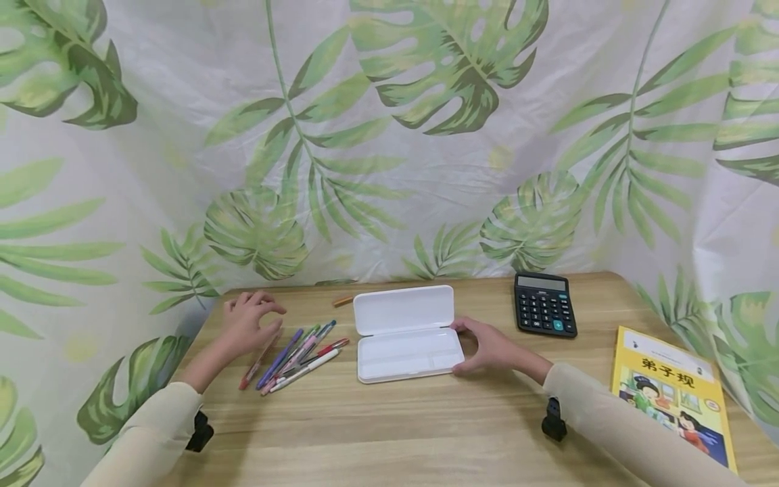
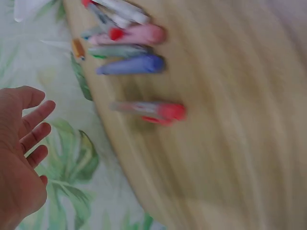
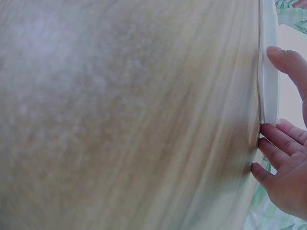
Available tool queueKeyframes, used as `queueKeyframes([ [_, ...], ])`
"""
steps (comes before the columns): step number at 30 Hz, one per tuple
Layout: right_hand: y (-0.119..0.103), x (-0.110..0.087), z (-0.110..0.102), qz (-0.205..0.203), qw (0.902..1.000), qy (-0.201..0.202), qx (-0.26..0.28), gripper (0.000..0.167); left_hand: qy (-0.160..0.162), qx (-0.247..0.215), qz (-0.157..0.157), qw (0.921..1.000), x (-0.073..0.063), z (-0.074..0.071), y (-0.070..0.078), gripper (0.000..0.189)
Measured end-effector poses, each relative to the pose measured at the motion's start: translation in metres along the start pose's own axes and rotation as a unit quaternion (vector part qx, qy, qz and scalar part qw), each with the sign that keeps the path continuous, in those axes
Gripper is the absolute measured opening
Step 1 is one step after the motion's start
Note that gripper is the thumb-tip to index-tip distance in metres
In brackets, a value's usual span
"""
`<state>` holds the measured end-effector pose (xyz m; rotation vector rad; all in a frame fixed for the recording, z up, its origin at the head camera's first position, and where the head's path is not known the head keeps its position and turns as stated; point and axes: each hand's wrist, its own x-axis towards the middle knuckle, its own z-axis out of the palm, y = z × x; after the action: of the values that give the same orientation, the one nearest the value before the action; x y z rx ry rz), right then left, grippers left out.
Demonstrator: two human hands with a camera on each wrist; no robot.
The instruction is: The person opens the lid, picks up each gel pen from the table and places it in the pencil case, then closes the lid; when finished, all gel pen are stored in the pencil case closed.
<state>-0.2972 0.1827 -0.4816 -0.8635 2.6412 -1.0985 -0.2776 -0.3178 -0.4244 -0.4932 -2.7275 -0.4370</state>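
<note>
A white pencil case (image 1: 408,364) lies on the table with its lid (image 1: 404,310) raised and its tray bare. My right hand (image 1: 491,346) grips the case's right end, thumb at the front corner and fingers toward the back; in the right wrist view the thumb touches the white rim (image 3: 271,91). My left hand (image 1: 248,326) hovers above the table, fingers loosely bent and holding nothing. Closest to it is a red-capped pen (image 2: 165,111), lying apart from a heap holding a purple-blue pen (image 1: 278,358), a white pen (image 1: 304,370) and several others.
A short orange-brown item (image 1: 343,301) lies behind the pencil case, near the table's back edge. A black calculator (image 1: 544,304) is at the back right, and a yellow book (image 1: 669,392) at the right edge. Leaf-patterned cloth (image 1: 389,169) hangs behind the wooden table (image 1: 365,433).
</note>
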Motion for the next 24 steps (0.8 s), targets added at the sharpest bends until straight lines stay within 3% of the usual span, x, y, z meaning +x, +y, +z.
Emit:
queueKeyframes([
  [4, -0.001, -0.001, 0.000, -0.003, 1.0000, 0.002, 0.002, 0.084, -0.030, 0.024, -0.024, 0.9990, -0.011, 0.001, -0.008, 0.020],
  [8, -0.003, -0.002, 0.000, -0.009, 0.9999, 0.004, 0.003, 0.083, -0.058, 0.056, -0.025, 0.9964, -0.022, 0.007, -0.015, 0.022],
  [14, -0.003, -0.002, 0.000, -0.007, 1.0000, 0.005, 0.003, 0.082, -0.055, 0.074, -0.004, 0.9957, -0.033, 0.017, -0.021, 0.017],
  [24, 0.002, -0.001, 0.001, -0.010, 0.9999, 0.009, 0.007, 0.080, -0.047, 0.054, -0.009, 0.9974, -0.039, 0.021, -0.025, 0.014],
])
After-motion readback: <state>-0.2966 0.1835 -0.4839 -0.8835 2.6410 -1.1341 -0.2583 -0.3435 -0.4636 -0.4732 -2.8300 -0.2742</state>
